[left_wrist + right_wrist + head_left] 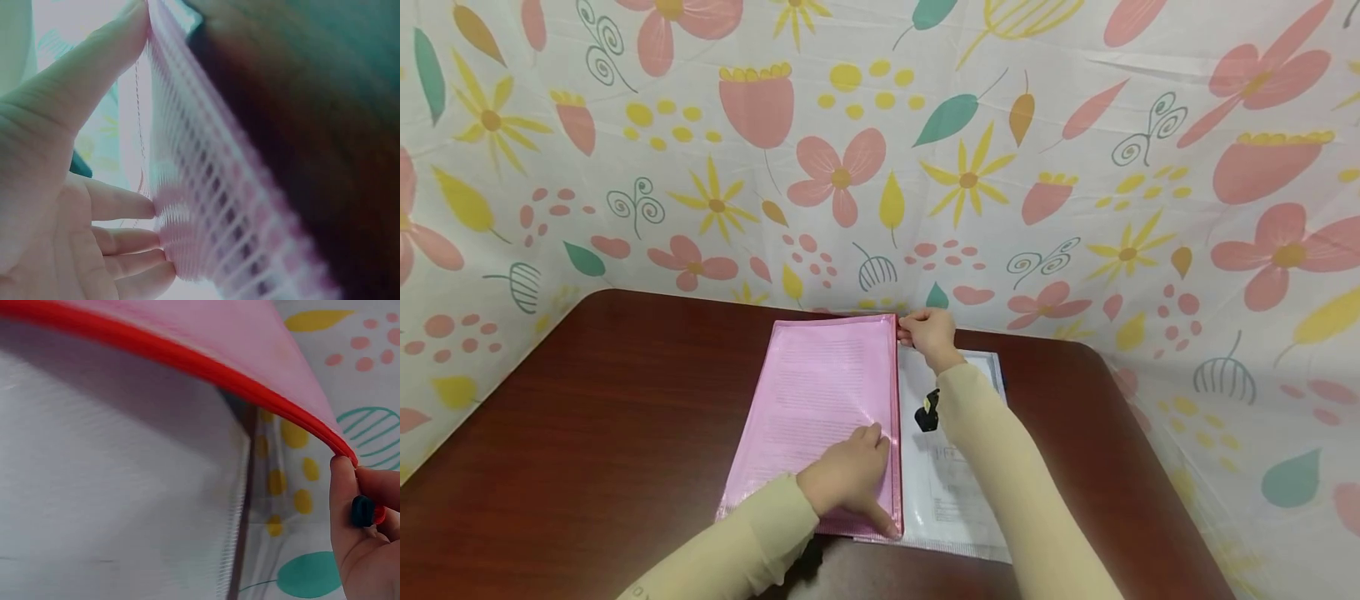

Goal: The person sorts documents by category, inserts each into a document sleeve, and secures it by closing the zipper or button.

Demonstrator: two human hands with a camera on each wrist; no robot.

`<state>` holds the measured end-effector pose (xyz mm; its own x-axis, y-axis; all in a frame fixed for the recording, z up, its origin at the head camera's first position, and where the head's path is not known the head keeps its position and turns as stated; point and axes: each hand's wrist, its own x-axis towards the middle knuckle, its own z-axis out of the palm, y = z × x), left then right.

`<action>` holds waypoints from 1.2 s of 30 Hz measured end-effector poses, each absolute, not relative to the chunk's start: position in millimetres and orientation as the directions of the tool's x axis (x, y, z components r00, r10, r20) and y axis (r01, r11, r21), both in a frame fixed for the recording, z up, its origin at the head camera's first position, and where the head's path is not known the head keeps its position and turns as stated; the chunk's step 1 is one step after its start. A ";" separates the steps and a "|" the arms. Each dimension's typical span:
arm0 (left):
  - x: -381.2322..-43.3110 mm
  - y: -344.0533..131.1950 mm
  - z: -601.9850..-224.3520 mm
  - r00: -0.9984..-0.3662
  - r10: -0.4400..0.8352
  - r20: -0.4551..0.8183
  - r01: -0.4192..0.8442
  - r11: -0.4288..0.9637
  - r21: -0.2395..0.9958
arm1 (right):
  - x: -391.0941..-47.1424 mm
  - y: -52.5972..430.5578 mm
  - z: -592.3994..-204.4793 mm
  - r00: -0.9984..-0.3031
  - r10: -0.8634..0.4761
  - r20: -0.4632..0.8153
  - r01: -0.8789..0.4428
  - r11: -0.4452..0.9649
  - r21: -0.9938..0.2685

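A pink zip document pouch [820,392] with a red zipped edge [169,356] lies on the table, printed sheets showing through it. My left hand [850,471] rests on its near right part, the fingers fairly straight and the thumb toward the near corner; in the left wrist view the fingertips touch the pouch's ribbed pink surface [187,181]. At the far right corner my right hand [931,333] pinches the end of the red edge between thumb and finger. A small dark green and red piece [364,511] shows among those fingers. The right wrist view has the edge raised.
A clear white pouch [955,517] with papers lies partly under the pink one, to its right. The dark red-brown table [610,417] extends on both sides. Behind it hangs a flower-patterned cloth [880,150], close to the right hand.
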<state>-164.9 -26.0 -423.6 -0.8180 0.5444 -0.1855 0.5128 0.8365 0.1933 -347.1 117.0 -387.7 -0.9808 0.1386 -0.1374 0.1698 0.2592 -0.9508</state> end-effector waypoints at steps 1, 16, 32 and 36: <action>-164.2 -24.8 -423.7 -0.817 0.545 -0.187 0.514 0.836 0.192 | -348.3 117.8 -385.3 -0.980 0.145 -0.132 0.167 0.260 -0.951; -168.8 -10.6 -427.7 -0.824 0.538 -0.180 0.513 0.842 0.167 | -344.5 134.2 -397.6 -0.963 0.144 -0.228 0.263 0.322 -0.909; -193.0 4.9 -433.5 -0.848 0.501 -0.176 0.441 0.849 0.291 | -323.0 145.2 -424.8 -0.983 -0.132 -0.123 -0.084 0.938 -0.336; -194.9 -3.3 -433.5 -0.850 0.491 -0.193 0.422 0.852 0.310 | -319.8 146.7 -427.9 -0.974 -0.173 -0.149 -0.131 0.958 -0.255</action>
